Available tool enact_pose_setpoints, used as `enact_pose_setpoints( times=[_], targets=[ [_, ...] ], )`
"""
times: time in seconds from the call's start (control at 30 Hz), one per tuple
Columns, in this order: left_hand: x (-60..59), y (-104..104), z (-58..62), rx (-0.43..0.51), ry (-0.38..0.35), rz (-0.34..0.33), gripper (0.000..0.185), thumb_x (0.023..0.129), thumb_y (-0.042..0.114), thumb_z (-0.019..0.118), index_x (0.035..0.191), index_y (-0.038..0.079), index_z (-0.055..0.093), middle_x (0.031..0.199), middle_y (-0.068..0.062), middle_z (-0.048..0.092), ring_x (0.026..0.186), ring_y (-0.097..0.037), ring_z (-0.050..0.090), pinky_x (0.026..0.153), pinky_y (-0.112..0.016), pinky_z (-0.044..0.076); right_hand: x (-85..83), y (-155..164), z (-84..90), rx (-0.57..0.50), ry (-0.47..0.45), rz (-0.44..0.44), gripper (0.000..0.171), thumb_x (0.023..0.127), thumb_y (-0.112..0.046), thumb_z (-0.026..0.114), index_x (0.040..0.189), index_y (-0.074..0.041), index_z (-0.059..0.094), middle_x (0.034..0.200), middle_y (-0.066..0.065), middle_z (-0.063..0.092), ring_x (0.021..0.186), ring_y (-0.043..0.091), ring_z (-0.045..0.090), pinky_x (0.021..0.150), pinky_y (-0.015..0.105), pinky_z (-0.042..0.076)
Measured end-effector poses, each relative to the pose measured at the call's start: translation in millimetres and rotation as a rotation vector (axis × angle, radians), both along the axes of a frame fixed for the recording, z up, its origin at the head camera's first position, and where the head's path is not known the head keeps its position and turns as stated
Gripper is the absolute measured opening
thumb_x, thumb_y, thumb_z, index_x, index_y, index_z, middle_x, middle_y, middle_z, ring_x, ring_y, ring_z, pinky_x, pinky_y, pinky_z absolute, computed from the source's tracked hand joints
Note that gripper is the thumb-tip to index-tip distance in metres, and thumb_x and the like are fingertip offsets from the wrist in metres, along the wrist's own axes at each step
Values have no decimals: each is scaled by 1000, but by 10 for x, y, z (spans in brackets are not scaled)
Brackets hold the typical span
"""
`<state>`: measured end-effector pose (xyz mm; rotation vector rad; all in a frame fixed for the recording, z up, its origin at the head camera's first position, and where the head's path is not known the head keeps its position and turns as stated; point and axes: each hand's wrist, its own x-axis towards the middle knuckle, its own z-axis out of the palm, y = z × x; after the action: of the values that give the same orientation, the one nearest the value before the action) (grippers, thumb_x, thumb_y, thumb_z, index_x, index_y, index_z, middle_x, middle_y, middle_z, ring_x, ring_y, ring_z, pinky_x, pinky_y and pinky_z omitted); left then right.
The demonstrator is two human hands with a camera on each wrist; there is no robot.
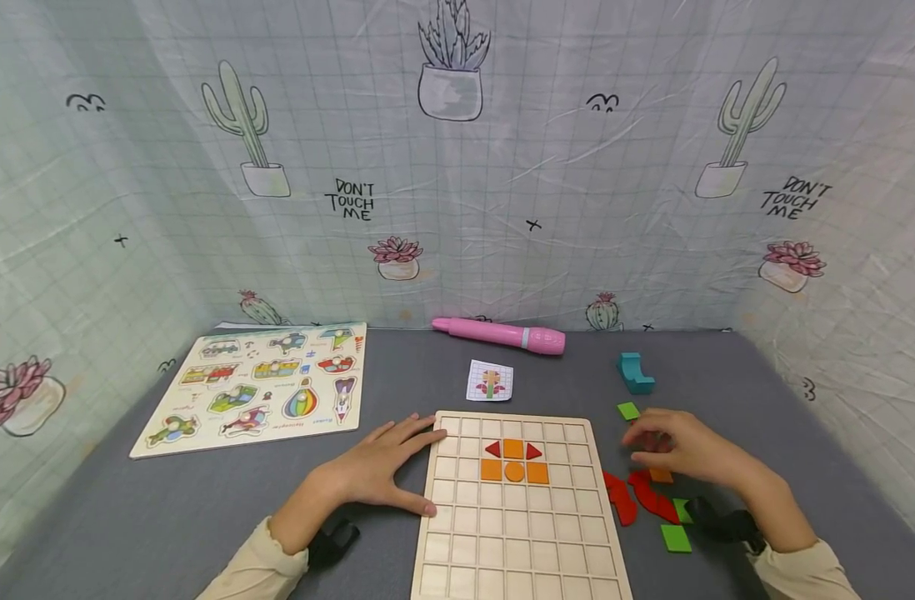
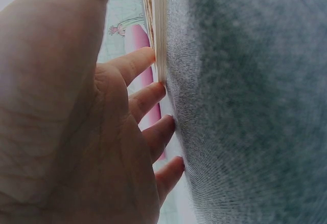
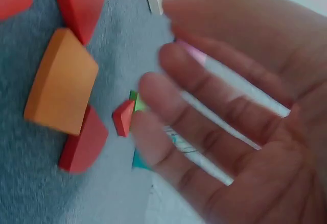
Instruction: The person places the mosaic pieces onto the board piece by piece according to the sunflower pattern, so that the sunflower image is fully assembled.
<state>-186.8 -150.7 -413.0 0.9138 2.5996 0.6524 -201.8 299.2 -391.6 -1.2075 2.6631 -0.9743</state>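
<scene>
A wooden grid board (image 1: 517,533) lies in front of me on the grey mat. Orange squares, an orange circle (image 1: 513,472) and two red triangles (image 1: 492,450) sit in its upper cells. My left hand (image 1: 397,467) lies flat on the mat, its fingers (image 2: 148,96) against the board's left edge (image 2: 160,29). To the right of the board, my right hand (image 1: 652,446) hovers with its fingers spread, holding nothing. Beneath it lie loose pieces: an orange block (image 3: 61,81), red pieces (image 3: 84,142) and a small red triangle (image 3: 122,117).
A pattern card (image 1: 491,381) lies just behind the board, and a pink pen (image 1: 502,335) beyond it. A teal block (image 1: 635,373) and green tiles (image 1: 676,538) lie at the right. A vehicle puzzle board (image 1: 262,387) occupies the left. Cactus-print sheets wall in the table.
</scene>
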Motion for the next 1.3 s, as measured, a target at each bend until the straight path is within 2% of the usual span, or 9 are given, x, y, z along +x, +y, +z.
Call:
enact_pose_setpoints(
  times=[0.1,0.33,0.5,0.77,1.0,1.17,1.3],
  targets=[
    [-1,-6,-2,-2,1,4,96,77,59,75,153,19,33,161,-9,23,149,-34,15,117,-59,13,-6,56,-10,19,-29,9,15,83,-5,76,95,-1,69,86,5,62,70,1,51,56,23,49],
    [4,-2,-1,6,14,-8,95,77,59,75,153,18,34,160,-10,24,148,-36,17,117,-60,14,6,169,-15,59,-214,29,22,84,-8,76,101,2,66,91,6,61,73,8,52,58,24,50],
    [13,-8,12,5,20,-10,95,77,58,75,153,18,34,159,-11,25,147,-37,18,116,-61,15,0,201,-44,60,-252,47,27,82,-7,77,105,2,65,94,5,59,75,13,50,57,25,48],
    [30,-1,25,2,8,-6,95,77,57,76,153,18,33,159,-11,25,148,-36,18,116,-61,15,-21,150,-113,63,-131,36,17,83,-3,75,98,-1,67,89,2,59,74,7,56,62,24,55],
    [24,8,22,7,5,-2,95,77,57,75,153,19,33,160,-11,24,148,-36,18,116,-61,15,-33,81,-133,61,-35,8,19,81,-3,77,97,-3,68,88,2,61,74,8,58,63,25,55],
    [22,4,22,6,11,-4,95,77,57,75,153,18,33,160,-11,24,148,-37,18,116,-61,15,-24,25,-137,55,-5,2,20,79,0,77,96,-1,67,87,5,62,71,8,54,60,24,52],
    [29,1,26,6,11,-5,95,77,57,75,153,18,33,160,-11,24,148,-37,18,116,-60,15,-13,-11,-129,59,-22,-11,19,79,2,76,96,-1,67,85,3,61,70,8,53,59,24,51]
  ],
)
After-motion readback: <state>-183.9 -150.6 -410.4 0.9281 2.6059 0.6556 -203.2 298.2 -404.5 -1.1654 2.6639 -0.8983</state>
